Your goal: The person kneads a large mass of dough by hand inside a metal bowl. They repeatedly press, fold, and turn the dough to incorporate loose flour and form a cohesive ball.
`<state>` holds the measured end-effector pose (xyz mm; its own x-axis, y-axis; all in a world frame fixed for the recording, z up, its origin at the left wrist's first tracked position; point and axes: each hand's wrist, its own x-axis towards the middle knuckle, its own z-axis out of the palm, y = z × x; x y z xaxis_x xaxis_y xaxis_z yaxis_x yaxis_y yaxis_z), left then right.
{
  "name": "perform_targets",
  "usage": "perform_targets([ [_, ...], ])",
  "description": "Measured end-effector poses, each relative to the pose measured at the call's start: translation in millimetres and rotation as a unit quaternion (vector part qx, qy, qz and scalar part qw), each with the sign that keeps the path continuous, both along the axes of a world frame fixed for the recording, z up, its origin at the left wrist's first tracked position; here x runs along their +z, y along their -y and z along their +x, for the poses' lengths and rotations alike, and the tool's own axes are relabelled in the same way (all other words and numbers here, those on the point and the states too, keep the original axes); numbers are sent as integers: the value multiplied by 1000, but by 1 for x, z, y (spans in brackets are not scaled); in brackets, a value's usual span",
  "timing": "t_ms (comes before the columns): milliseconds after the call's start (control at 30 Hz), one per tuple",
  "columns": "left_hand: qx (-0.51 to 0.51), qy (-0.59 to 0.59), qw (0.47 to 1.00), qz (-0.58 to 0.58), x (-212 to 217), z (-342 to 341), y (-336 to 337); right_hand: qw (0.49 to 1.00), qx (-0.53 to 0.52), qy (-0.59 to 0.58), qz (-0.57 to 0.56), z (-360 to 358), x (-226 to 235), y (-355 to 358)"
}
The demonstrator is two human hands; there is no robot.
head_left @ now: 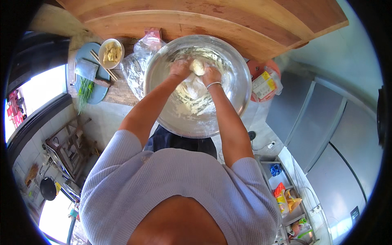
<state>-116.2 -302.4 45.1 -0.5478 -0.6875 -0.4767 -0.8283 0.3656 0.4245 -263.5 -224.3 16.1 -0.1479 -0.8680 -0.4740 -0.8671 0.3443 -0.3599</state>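
A wide, shiny metal basin (239,83) holds pale dough (197,67) with loose flour (195,104) scattered around it. My left hand (180,68) grips the dough from its left side. On the opposite side, my right hand (211,75) is closed against the same dough, a thin bracelet at its wrist. A rounded lump of dough bulges up between both hands, while a whiter mass lies just below them in the basin. My fingertips are partly hidden by the dough and by my hands.
Left of the basin are a crumpled plastic bag (134,70), a bowl of yellowish food (112,54), chopsticks (103,64) and a blue board (98,93) with a cleaver (86,69) and green onions (85,90). A red tub (254,69) with a package (264,85) stands right. Wooden boards (196,22) overhang behind.
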Motion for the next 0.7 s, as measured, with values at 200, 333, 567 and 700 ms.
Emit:
perform_targets([
  [200,-24,-63,970,233,40,42,6,992,78,44,-84,26,81,-76],
  [333,-175,142,973,45,44,35,-59,995,0,58,-84,54,100,-102],
  [567,-78,22,983,-162,13,37,-79,993,51,-91,-64,42,35,-64],
  [700,-53,61,991,-106,-4,26,-49,997,-10,18,70,32,16,-37],
])
